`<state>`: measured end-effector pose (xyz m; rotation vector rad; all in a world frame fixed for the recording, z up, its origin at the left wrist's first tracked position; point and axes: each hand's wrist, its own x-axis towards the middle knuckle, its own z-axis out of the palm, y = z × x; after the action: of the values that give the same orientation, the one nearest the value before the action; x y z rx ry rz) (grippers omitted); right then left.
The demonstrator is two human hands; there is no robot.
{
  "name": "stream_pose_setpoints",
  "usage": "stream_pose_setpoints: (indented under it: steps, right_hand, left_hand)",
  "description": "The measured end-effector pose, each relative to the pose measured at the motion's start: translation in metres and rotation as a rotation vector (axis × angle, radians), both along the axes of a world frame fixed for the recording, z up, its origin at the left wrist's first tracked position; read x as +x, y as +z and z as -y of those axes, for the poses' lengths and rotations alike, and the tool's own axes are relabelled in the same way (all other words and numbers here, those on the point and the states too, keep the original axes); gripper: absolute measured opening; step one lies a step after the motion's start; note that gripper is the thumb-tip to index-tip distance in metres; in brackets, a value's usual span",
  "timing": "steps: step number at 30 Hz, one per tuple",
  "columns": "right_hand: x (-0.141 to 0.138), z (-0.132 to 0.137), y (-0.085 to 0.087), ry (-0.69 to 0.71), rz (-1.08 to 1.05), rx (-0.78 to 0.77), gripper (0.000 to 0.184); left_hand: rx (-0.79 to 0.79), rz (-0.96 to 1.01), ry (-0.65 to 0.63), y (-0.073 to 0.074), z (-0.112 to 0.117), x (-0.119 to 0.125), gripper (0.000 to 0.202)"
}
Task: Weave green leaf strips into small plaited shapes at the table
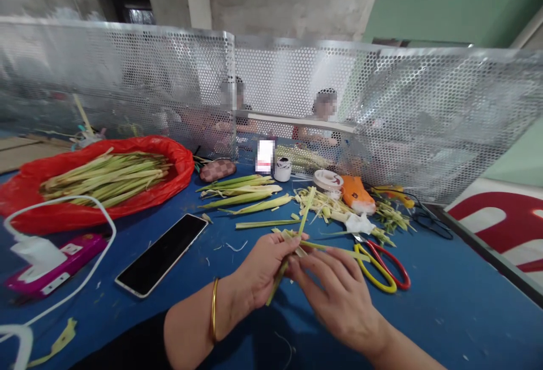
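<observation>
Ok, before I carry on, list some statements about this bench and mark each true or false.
1. The left hand pinches green strips. True.
2. The gold bangle is on the right wrist. False: it circles the left wrist.
3. The red bag holds a heap of long strips. True.
4. The right hand holds the scissors. False: they lie on the blue table.

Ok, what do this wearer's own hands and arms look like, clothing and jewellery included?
The left hand is ungloved, with a thin gold-coloured bangle at the wrist and a black sleeve further up. The right hand is ungloved too; no sleeve shows there.
</observation>
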<state>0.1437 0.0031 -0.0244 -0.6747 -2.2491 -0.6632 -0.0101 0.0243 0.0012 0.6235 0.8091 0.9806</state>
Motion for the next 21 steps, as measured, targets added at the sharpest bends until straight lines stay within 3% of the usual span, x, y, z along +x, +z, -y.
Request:
stream_pose_setpoints:
  steps: [4,9,16,18,21]
  right_hand:
    - [-0.002,0.002,-0.005,0.118,0.132,0.025,0.028]
    - [-0.004,0.000,0.001,0.074,-0.012,-0.080,0.023]
    - [-0.009,-0.002,-0.004,0.078,0.305,-0.017,0.028]
    - [-0.008,-0.001,-0.005,0.118,0.243,-0.002,0.029]
    - [-0.006,-0.001,-0.001,0.132,-0.053,-0.102,0.025]
  left_hand:
    - [-0.027,0.011,0.017,-0.005,0.003,0.002,0.028]
    - [0.030,0.016,0.005,-0.011,0.001,0.002,0.031]
    - [-0.120,0.014,0.031,-0.011,0.003,0.004,0.027]
    - [-0.106,0.004,0.020,-0.011,0.005,0.005,0.029]
    - [0.014,-0.064,-0.010,-0.012,0.006,0.006,0.030]
